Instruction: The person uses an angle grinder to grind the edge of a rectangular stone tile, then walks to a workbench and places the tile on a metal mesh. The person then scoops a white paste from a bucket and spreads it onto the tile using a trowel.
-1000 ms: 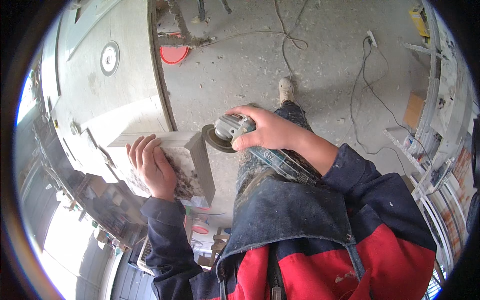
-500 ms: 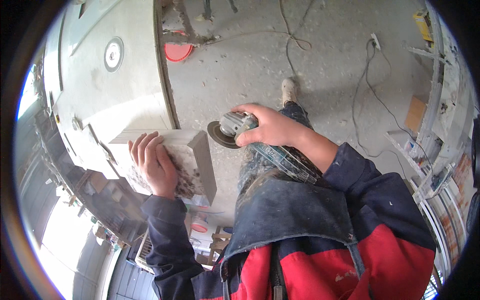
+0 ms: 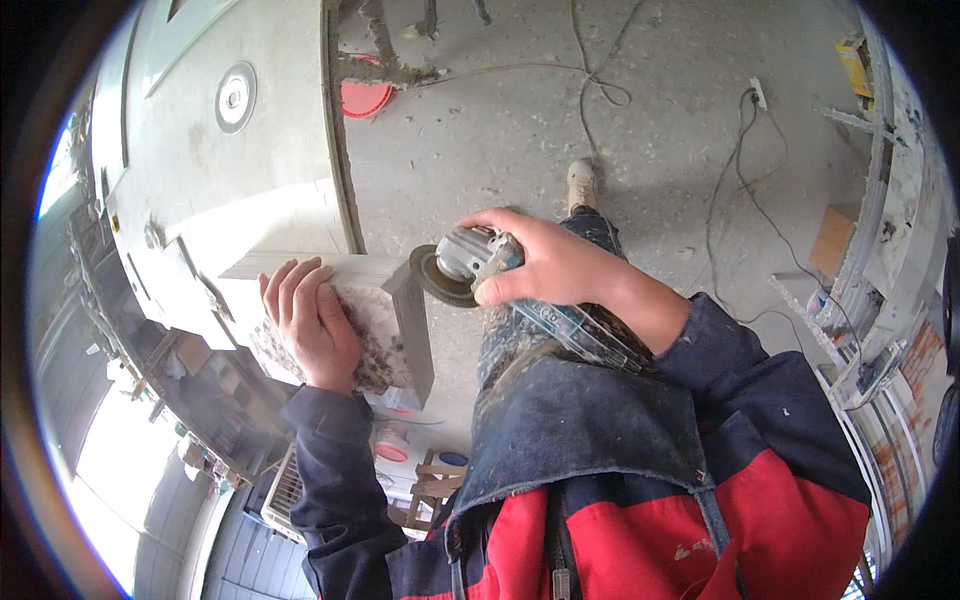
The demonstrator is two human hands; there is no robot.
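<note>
My right hand (image 3: pixel 545 255) is wrapped round an angle grinder (image 3: pixel 550 320), near its grey metal head. The grinder's round disc (image 3: pixel 437 278) is up against the right edge of a thick pale block (image 3: pixel 413 330); whether it touches cannot be made out. On the block's dark-mottled face lies my left hand (image 3: pixel 312 325), palm down, with its fingers stretched toward the far edge. The block sits at the near right corner of a pale worktable (image 3: pixel 275 165). A loose round disc (image 3: pixel 236 97) lies flat farther back on that table.
A red round lid (image 3: pixel 366 98) lies on the floor beyond the table. Cables (image 3: pixel 738 165) trail across the dusty concrete. A wooden stool (image 3: pixel 430 488) and a red-and-white bucket (image 3: pixel 392 445) stand near my left arm. Metal framing (image 3: pixel 865 220) lines the right side.
The grinder has shifted slightly left and nearer, so its disc is closer to the block's edge. My left hand keeps its place on the block. The view has shifted a little.
</note>
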